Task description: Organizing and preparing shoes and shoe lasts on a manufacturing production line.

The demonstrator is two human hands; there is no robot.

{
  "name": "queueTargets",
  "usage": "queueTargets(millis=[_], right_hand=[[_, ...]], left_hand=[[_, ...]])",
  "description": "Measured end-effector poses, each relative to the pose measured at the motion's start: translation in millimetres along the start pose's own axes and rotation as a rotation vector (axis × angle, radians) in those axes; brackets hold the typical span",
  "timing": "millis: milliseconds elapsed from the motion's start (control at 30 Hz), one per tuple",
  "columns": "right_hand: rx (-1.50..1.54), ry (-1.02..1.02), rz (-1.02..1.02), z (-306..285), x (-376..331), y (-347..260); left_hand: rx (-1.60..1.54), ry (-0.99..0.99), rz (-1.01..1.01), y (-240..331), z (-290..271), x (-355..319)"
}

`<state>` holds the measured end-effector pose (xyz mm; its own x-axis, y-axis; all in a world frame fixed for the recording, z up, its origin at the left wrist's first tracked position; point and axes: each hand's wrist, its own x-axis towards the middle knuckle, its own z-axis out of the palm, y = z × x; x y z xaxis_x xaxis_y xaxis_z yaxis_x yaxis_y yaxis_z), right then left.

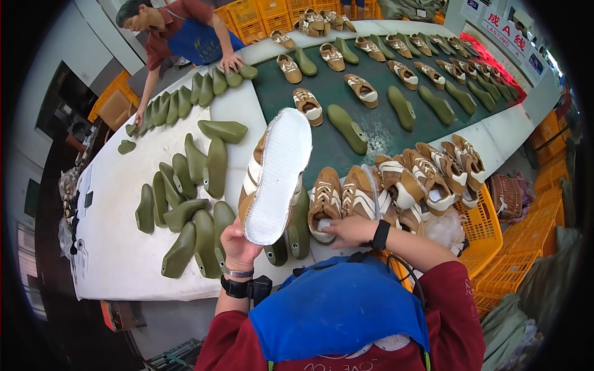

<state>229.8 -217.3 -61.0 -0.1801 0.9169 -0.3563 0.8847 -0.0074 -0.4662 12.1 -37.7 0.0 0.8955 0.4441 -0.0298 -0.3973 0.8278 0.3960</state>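
Note:
My left hand [241, 246] grips a brown and white shoe upper [277, 176] by its heel end. It is held up with its white, textured underside facing me, so whatever is inside it is hidden. My right hand [352, 232] is closed at the heel opening of a brown lace-up shoe [325, 196] on the table edge. A small white patch shows by those fingertips; I cannot make out what it is. Right of this shoe stands a row of similar brown shoes [421, 170]. Just behind the raised upper is a green shoe last [299, 229].
Several green lasts [207, 242] lie on the white table [124, 266] to the left. A green conveyor belt [278, 105] carries more shoes and lasts. Across the table, a co-worker in a blue apron [201, 46] touches a row of lasts. Yellow crates [476, 232] stand at the right.

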Motion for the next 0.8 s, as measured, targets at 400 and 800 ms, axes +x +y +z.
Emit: queueTargets(millis=[400, 800], right_hand=[[0.114, 0.102, -0.013, 20, 0, 6], [0.384, 0.131, 0.053, 11, 8, 13]], left_hand=[[2.353, 0.061, 0.148, 176, 20, 152], [2.683, 0.851, -0.048, 245, -135, 344]])
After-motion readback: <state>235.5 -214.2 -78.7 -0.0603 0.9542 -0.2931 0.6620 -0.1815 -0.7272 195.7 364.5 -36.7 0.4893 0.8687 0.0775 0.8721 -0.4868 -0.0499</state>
